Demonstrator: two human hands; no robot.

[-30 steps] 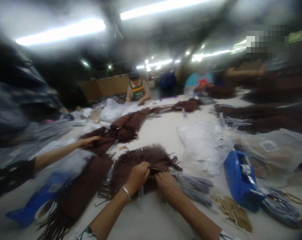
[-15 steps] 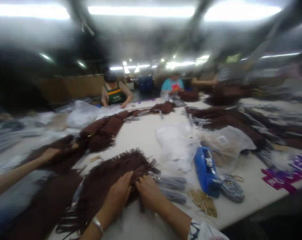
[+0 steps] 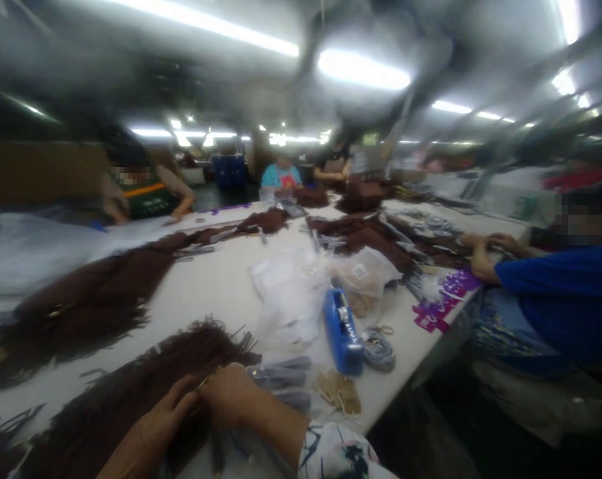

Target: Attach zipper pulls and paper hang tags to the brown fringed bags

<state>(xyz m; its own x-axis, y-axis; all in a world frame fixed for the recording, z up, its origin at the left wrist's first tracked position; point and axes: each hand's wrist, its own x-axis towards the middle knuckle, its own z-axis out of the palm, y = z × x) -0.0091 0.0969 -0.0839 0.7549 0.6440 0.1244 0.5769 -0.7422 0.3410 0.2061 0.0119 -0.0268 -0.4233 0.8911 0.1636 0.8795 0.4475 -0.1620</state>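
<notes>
A dark brown fringed bag (image 3: pixel 131 386) lies on the white table in front of me, its fringe spread along the far edge. My left hand (image 3: pixel 163 416) rests on its near edge, thumb and fingers closed on the brown material. Close beside it, my right hand (image 3: pixel 231 396) has its fingers curled and pinched on the same edge, by a small brass-coloured piece. Exactly what the right fingertips grip is hidden. Just right of that hand lie grey wrapped straps (image 3: pixel 283 372).
A blue tape dispenser (image 3: pixel 343 332), coiled grey strap (image 3: pixel 379 350), tan tags (image 3: pixel 340 392) and white plastic bags (image 3: pixel 288 293) lie to the right. More brown bags (image 3: pixel 96 283) lie at left. A person in blue (image 3: pixel 560 299) sits at right; others work across the table.
My view has swung right, so the table's contents shift left and a person in blue appears at right. Another person's arm at left has left the view. Both my hands stay on the bag.
</notes>
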